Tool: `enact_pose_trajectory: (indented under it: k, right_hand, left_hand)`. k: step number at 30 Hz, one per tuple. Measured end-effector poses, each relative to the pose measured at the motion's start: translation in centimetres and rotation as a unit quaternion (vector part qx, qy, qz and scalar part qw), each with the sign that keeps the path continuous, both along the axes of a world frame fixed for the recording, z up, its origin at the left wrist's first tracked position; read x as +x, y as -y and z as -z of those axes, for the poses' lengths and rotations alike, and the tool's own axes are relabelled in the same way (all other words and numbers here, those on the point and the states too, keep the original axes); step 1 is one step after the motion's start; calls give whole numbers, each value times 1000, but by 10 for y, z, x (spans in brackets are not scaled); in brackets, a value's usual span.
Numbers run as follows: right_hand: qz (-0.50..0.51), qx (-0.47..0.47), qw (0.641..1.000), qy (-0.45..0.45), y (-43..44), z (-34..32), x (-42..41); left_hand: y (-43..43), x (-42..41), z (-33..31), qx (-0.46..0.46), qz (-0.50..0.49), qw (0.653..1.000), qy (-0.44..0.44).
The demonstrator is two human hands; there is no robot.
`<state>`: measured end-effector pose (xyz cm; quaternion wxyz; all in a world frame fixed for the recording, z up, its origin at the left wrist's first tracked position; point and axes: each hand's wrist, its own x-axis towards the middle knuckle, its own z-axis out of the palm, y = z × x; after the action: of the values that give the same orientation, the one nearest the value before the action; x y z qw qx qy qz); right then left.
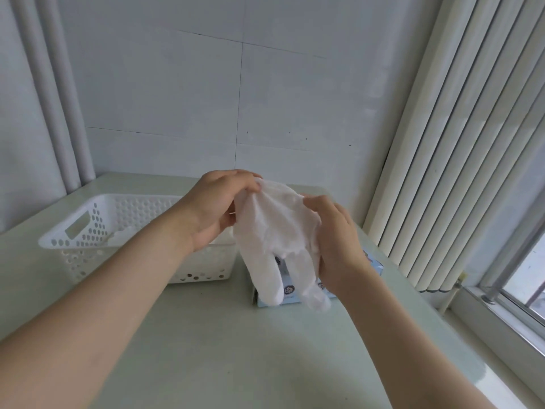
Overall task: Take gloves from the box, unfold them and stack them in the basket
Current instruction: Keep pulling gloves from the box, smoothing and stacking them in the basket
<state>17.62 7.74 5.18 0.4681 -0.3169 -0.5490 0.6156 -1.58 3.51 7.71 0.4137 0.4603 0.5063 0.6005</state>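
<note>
A thin white plastic glove [277, 231] hangs in the air between my hands, its fingers pointing down over the box. My left hand [218, 208] pinches the glove's upper left edge. My right hand [336, 240] grips its right side. The light blue glove box [374, 267] lies on the table behind and below the glove, mostly hidden by it and my right hand. The white perforated basket [88, 231] stands to the left of the box, with something white lying inside it.
A pale green table [236, 349] carries everything. A white wall rises behind it. Vertical blinds [460, 172] and a window sill [501, 314] run along the right side. Grey curtains hang at the far left.
</note>
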Motion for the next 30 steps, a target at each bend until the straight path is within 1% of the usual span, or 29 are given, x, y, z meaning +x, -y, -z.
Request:
enact_pose_trajectory:
  k: [1,3,5,7,9,13,15,18,21,25,28,30]
  right_hand:
    - [-11,4,1000,24,0,2,0]
    - [-43,57,995,64,1,5,-1]
    - [-46,93,991,80,1,8,-4]
    - [-23,99,991,89,0,11,-7]
    - [-3,107,989,98,0,12,-10]
    - [29,145,984,105,7,9,-12]
    - [60,181,972,134,11,10,-15]
    - [151,246,940,182,9,13,-22]
    - [190,273,921,203,3,15,-27]
    - [191,281,910,237,-7,12,-31]
    - [188,285,904,257,-12,4,-39]
    - [176,287,905,260,-15,-2,-46]
  left_hand:
    - [0,2,0,-7,-11,1000,-4]
    - [-1,4,1,-14,-39,999,-23]
    - [-1,3,2,-6,-55,997,-46]
    - [0,-2,1,9,-49,996,-75]
    - [2,-6,0,23,-41,991,-125]
    - [2,-14,-2,72,-103,959,-254]
    - [2,-19,-4,95,-118,945,-290]
    - [5,-29,-9,114,-123,925,-342]
    - [10,-42,-16,120,-104,935,-316]
    - [17,-51,-20,95,-95,956,-259]
    - [14,-58,-19,68,-117,967,-217]
    - [12,-63,-17,80,-152,961,-217]
